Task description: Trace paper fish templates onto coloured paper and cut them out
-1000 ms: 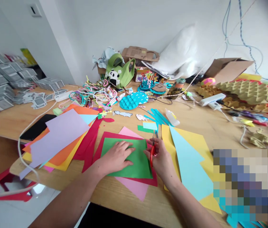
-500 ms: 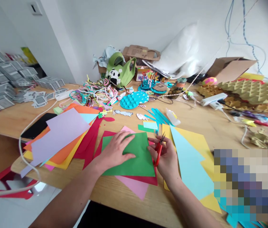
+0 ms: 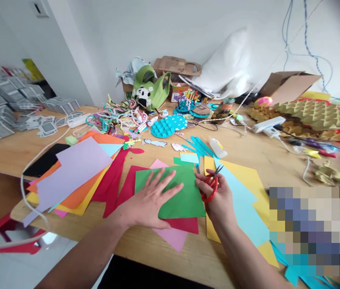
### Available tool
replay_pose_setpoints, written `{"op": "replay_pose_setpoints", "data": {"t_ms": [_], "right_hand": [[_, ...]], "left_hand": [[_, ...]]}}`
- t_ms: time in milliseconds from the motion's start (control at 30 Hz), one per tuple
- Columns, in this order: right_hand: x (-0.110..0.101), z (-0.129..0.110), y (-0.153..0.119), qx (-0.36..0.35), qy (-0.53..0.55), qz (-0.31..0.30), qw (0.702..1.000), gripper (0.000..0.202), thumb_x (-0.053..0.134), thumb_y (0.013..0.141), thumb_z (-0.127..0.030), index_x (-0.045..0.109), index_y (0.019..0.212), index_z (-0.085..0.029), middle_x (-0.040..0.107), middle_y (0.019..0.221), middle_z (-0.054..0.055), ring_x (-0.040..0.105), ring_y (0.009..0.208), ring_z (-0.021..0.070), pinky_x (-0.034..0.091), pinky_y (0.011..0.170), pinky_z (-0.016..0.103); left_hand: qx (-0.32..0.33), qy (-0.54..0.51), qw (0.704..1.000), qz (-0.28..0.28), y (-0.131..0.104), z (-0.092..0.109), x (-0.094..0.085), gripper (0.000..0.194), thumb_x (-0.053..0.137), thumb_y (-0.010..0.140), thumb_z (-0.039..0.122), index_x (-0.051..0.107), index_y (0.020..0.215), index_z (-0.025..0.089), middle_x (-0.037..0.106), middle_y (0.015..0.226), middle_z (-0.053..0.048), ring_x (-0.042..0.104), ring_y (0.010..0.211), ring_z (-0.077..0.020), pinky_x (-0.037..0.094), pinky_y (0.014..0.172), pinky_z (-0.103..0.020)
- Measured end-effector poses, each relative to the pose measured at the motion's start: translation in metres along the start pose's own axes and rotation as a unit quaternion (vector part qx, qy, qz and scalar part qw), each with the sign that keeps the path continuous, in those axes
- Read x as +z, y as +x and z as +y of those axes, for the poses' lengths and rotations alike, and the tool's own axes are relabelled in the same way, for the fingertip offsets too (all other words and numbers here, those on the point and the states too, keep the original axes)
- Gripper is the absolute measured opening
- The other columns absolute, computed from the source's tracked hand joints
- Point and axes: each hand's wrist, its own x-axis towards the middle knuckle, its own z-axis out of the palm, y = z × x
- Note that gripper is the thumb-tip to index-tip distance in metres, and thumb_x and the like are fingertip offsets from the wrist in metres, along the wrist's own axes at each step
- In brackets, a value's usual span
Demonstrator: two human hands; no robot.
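Observation:
My left hand point(image 3: 154, 198) lies with its fingers spread on a green sheet of paper point(image 3: 188, 200). Red-handled scissors point(image 3: 212, 188) are in my right hand point(image 3: 220, 200), their blades pointing up and away. The right hand's fingertips are at the green sheet's right edge. Under the green sheet, a red sheet point(image 3: 188, 225) and a pink sheet point(image 3: 174, 240) stick out. To the right, light blue paper point(image 3: 242, 212) overlaps yellow paper point(image 3: 248, 170).
Purple paper point(image 3: 73, 168) tops a stack at the left. Behind are a glue bottle point(image 3: 218, 147), blue strips point(image 3: 200, 146), a blue round piece point(image 3: 163, 126), a pile of pipe cleaners point(image 3: 118, 116) and a green bag point(image 3: 153, 92). A power strip point(image 3: 269, 124) is at the right.
The green sheet has shifted right over the red one. My left hand has spread its fingers and moved slightly toward me. In my right hand the scissors have turned, showing their handle loops.

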Motion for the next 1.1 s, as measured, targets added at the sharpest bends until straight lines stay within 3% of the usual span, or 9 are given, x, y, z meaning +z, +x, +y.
{"op": "replay_pose_setpoints", "data": {"t_ms": [100,200,300,400,500,667,800,967,1100], "right_hand": [[0.002,-0.002,0.0,0.012,-0.004,0.014,1.0,0.058,0.087,0.051,-0.029,0.055,0.099,-0.022,0.071,0.082,0.0,0.062,0.067,0.0149,0.046,0.059,0.025],[0.003,-0.002,0.001,0.018,0.003,0.019,1.0,0.06,0.088,0.049,-0.029,0.054,0.098,-0.022,0.071,0.079,0.0,0.061,0.064,0.0135,0.045,0.057,0.024],[0.002,0.0,0.003,0.016,0.006,0.006,1.0,0.059,0.088,0.05,-0.028,0.054,0.099,-0.022,0.07,0.081,0.0,0.061,0.066,0.0131,0.046,0.058,0.024],[0.0,0.0,0.003,0.006,-0.013,-0.01,1.0,0.057,0.086,0.054,-0.03,0.054,0.1,-0.022,0.07,0.082,-0.001,0.059,0.061,0.012,0.044,0.053,0.023],[-0.002,-0.001,0.004,-0.005,-0.04,-0.015,0.999,0.053,0.084,0.058,-0.035,0.054,0.101,-0.022,0.068,0.078,-0.001,0.057,0.058,0.0115,0.041,0.048,0.022],[-0.004,-0.005,0.006,-0.029,-0.059,0.009,0.998,0.05,0.08,0.064,-0.041,0.054,0.102,-0.022,0.066,0.079,0.0,0.059,0.061,0.0125,0.041,0.045,0.021],[-0.003,-0.003,0.007,-0.023,-0.058,0.002,0.998,0.055,0.082,0.06,-0.043,0.053,0.102,-0.023,0.066,0.084,0.0,0.061,0.064,0.0136,0.045,0.048,0.023],[0.0,-0.004,0.005,-0.003,-0.077,-0.039,0.996,0.058,0.086,0.053,-0.042,0.054,0.097,-0.023,0.068,0.085,0.001,0.06,0.065,0.0142,0.043,0.051,0.024],[0.002,-0.007,0.0,0.006,-0.097,-0.053,0.994,0.055,0.086,0.053,-0.043,0.058,0.096,-0.022,0.063,0.069,-0.004,0.054,0.057,0.0121,0.04,0.051,0.024]], "left_hand": [[0.0,-0.015,1.0,0.004,-0.001,-0.002,-0.001,0.094,0.07,0.07,0.027,0.02,0.15,0.029,0.009,0.159,-0.006,0.007,0.145,-0.0344,0.016,0.115,-0.056],[0.014,-0.035,0.999,0.032,-0.001,-0.005,0.0,0.075,0.062,0.071,0.017,0.04,0.142,0.023,0.031,0.153,-0.008,0.026,0.141,-0.0298,0.029,0.113,-0.049],[0.028,-0.056,0.994,0.092,0.0,-0.01,0.004,0.047,0.051,0.078,0.011,0.059,0.124,0.017,0.06,0.13,-0.009,0.052,0.124,-0.0232,0.043,0.104,-0.041],[0.015,-0.071,0.987,0.143,0.001,-0.013,0.006,0.034,0.043,0.088,0.011,0.065,0.113,0.017,0.072,0.105,-0.007,0.066,0.099,-0.0194,0.052,0.088,-0.035],[-0.028,-0.075,0.984,0.158,-0.001,-0.016,0.003,0.033,0.042,0.091,0.016,0.065,0.115,0.018,0.073,0.094,-0.008,0.069,0.084,-0.0195,0.054,0.076,-0.032],[-0.116,-0.122,0.972,0.166,-0.004,-0.019,-0.012,0.031,0.041,0.094,0.023,0.065,0.114,0.021,0.073,0.088,-0.006,0.067,0.074,-0.017,0.05,0.072,-0.027],[-0.168,-0.165,0.956,0.173,-0.006,-0.022,-0.024,0.027,0.042,0.093,0.028,0.067,0.099,0.018,0.064,0.066,0.0,0.057,0.059,-0.0128,0.043,0.061,-0.022],[-0.181,-0.2,0.943,0.193,-0.01,-0.029,-0.031,0.03,0.044,0.092,0.031,0.055,0.068,0.017,0.046,0.057,0.005,0.043,0.054,-0.0087,0.032,0.053,-0.02],[-0.176,-0.245,0.934,0.191,-0.012,-0.031,-0.035,0.029,0.044,0.093,0.033,0.058,0.074,0.016,0.049,0.062,0.004,0.045,0.058,-0.0093,0.035,0.055,-0.02]]}}
